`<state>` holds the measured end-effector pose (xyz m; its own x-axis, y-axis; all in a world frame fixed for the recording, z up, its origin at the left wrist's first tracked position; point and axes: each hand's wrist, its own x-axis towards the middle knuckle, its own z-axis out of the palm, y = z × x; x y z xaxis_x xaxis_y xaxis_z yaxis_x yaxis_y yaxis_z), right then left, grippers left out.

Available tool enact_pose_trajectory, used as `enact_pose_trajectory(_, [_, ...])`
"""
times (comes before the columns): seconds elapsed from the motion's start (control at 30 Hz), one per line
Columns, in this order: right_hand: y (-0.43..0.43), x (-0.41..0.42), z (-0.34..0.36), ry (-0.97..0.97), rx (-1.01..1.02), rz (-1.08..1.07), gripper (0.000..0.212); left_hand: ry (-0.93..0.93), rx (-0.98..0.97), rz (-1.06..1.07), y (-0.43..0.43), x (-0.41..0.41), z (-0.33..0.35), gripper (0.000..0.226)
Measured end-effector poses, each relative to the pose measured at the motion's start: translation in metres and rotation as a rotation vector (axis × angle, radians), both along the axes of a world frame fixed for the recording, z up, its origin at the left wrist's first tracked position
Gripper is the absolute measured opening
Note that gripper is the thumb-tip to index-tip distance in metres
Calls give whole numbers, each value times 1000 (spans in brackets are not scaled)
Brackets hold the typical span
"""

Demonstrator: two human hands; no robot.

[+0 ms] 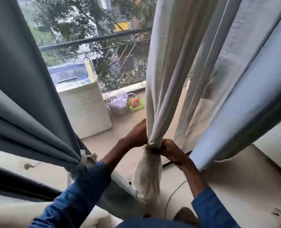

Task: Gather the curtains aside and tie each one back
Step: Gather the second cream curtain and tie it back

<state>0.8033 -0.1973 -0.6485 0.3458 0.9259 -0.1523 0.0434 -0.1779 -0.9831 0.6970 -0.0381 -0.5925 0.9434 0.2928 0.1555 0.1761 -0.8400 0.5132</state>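
A cream curtain (167, 76) hangs in the middle of the window, bunched into a narrow neck at about sill height. My left hand (137, 134) reaches round the back left of that neck, its fingers hidden behind the cloth. My right hand (168, 151) grips the bunched cloth from the right and pinches a dark tie band (152, 149) wrapped round it. Below the hands the curtain's tail (147, 181) hangs loose. On the left, a grey-blue curtain (26, 89) is gathered aside and bound by a pale tie (82, 162).
A light blue curtain (244, 102) hangs loose at the right, over a sheer panel (207, 104). Beyond the glass lie a balcony with a white appliance (83, 109), a bin, a green basket (135, 104) and a railing (93, 40). A cream sill (235, 175) runs below.
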Motion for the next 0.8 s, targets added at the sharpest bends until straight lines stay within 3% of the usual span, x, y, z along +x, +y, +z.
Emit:
enact_pose_trajectory(0.07, [-7, 5, -3, 69, -10, -50, 38, -23, 66, 24, -4, 6, -1, 40])
enact_pose_trajectory(0.13, [-10, 10, -6, 133, -17, -98, 40, 29, 11, 50, 0, 10, 1, 29])
enact_pose_trajectory(0.2, [-10, 12, -8, 172, -1, -114, 37, 86, -139, 8, -3, 11, 4, 19])
enact_pose_trajectory(0.3, [-6, 17, -7, 304, 53, -171, 48, 61, -472, -142, -12, 5, 13, 40])
enact_pose_trajectory(0.4, [-2, 24, -10, 364, 66, -214, 56, 54, -634, -223, -17, 2, 13, 35])
enact_pose_trajectory(0.53, [0, 31, -2, 467, 51, -229, 50, -61, -747, -68, -21, 16, 9, 34])
enact_pose_trajectory(0.67, [-3, 50, 14, 505, 109, -218, 25, -227, -829, 12, -14, 20, 7, 38])
enact_pose_trajectory(0.8, [-15, 52, 22, 448, 135, -321, 31, -328, -849, 120, -10, 23, 4, 39])
